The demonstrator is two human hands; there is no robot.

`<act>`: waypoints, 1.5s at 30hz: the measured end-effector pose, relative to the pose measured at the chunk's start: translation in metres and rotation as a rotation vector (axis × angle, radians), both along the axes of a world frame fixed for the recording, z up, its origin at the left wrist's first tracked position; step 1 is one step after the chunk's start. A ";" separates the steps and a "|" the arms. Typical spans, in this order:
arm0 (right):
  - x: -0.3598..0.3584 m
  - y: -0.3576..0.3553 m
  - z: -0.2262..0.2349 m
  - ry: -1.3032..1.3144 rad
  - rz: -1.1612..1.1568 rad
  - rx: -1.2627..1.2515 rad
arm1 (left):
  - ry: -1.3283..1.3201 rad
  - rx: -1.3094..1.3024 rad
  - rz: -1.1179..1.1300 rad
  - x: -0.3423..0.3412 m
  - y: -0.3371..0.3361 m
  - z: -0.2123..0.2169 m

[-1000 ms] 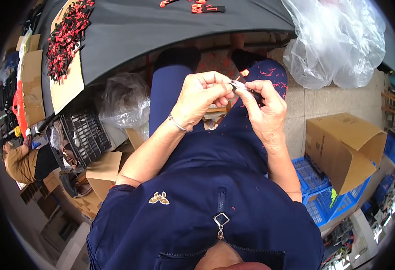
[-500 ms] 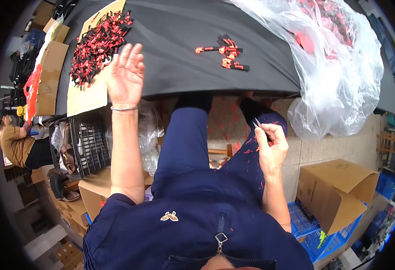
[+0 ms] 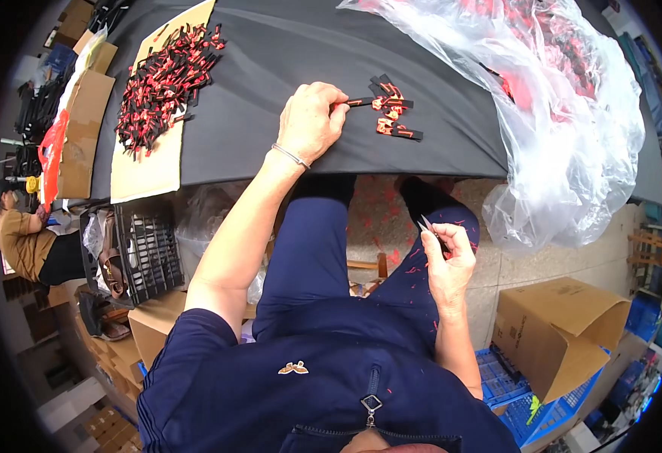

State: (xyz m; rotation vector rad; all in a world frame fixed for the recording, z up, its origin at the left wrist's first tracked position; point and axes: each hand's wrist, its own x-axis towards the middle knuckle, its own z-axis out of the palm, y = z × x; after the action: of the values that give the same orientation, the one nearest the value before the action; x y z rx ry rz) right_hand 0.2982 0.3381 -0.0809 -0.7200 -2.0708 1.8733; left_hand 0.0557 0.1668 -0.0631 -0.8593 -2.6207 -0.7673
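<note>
On the black-covered table, my left hand (image 3: 312, 121) pinches one end of a short black-and-red fabric strip (image 3: 360, 102); its red end is hidden by my fingers. Just right of it lies a small group of similar strips (image 3: 393, 106), some crossing each other. Low over my right thigh, my right hand (image 3: 450, 264) is closed around thread snips (image 3: 426, 225), their pointed blades sticking up past the thumb. A large heap of black-and-red strips (image 3: 161, 90) rests on a flat cardboard sheet (image 3: 146, 177) at the far left.
A clear plastic bag (image 3: 557, 158) with red and black contents spreads over the table's right side. Below are an open cardboard box (image 3: 557, 332) on blue crates (image 3: 504, 377) and a black basket (image 3: 150, 249). Red scraps dot my trousers and the floor. Another person (image 3: 25, 234) is at far left.
My left hand has swung right from beside the heap to the small group and taken hold of a strip's end. My right hand with the snips has shifted slightly.
</note>
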 end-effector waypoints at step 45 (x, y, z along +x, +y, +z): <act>0.009 -0.005 0.034 0.399 0.002 0.889 | -1.388 0.706 -0.195 0.158 0.001 0.039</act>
State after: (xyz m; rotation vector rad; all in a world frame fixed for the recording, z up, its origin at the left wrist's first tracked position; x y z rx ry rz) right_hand 0.3069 0.3334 -0.0474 -0.1026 -2.2742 0.8073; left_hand 0.2137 0.1682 -0.0246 -0.3447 -2.6639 -2.9070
